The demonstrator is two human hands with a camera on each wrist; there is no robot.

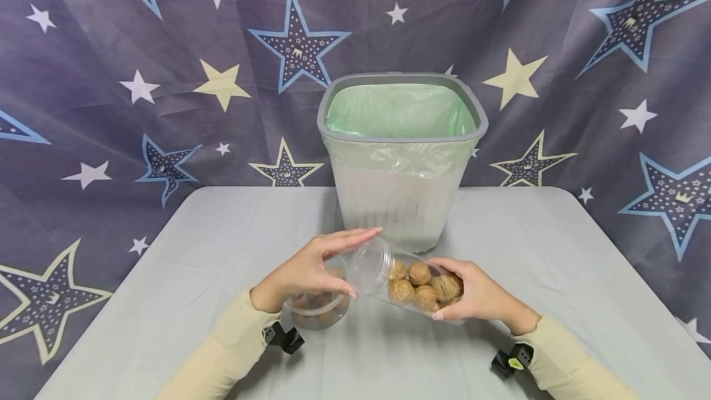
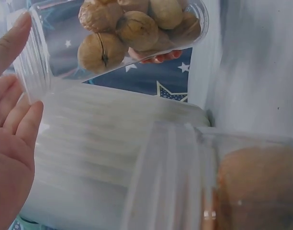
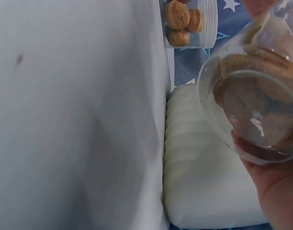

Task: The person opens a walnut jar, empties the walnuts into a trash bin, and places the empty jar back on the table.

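A clear plastic jar [image 1: 413,283] with several walnuts [image 1: 426,296] inside is held tilted on its side above the table. My right hand [image 1: 472,295] grips its base end; in the right wrist view that jar's round bottom [image 3: 256,115] faces the camera. At the other end, the thumb and fingers of my left hand [image 1: 316,270] span the clear ribbed lid [image 1: 372,264]. The left wrist view has this lid end [image 2: 34,52] between thumb and fingers. A second clear jar [image 1: 319,320] of walnuts stands upright on the table, partly behind my left hand.
A tall light bin [image 1: 397,196] with a grey rim and a greenish plastic liner stands at the back of the table, just beyond the held jar. The table [image 1: 222,227] has a pale cloth. Behind it hangs a dark curtain [image 1: 366,29] with stars.
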